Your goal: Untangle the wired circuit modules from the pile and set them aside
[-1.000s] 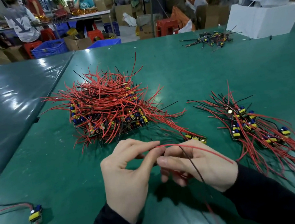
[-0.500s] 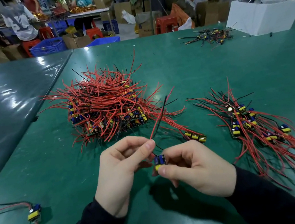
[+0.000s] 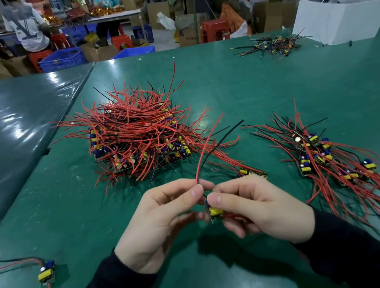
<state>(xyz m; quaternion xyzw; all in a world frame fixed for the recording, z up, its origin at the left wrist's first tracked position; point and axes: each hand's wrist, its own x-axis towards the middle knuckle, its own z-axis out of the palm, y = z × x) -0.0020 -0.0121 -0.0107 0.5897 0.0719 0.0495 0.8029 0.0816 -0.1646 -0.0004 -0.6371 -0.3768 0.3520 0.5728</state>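
— Head view: where's the module (image 3: 215,211)?
— Above the table (image 3: 261,85), in front of the pile (image 3: 134,137). Right hand (image 3: 261,209) grips it by thumb and fingers.
— And the left hand (image 3: 160,221)?
— It pinches the module's red wire (image 3: 205,147), which rises beside a black wire (image 3: 222,139).

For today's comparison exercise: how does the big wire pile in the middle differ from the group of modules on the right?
The pile is heaped high and tangled, its wires pointing every way; the right group lies flat, its wires mostly trailing one way, toward the near right. The pile looks to hold far more modules. Both show red and black wires on yellow-and-blue modules, on the green table.
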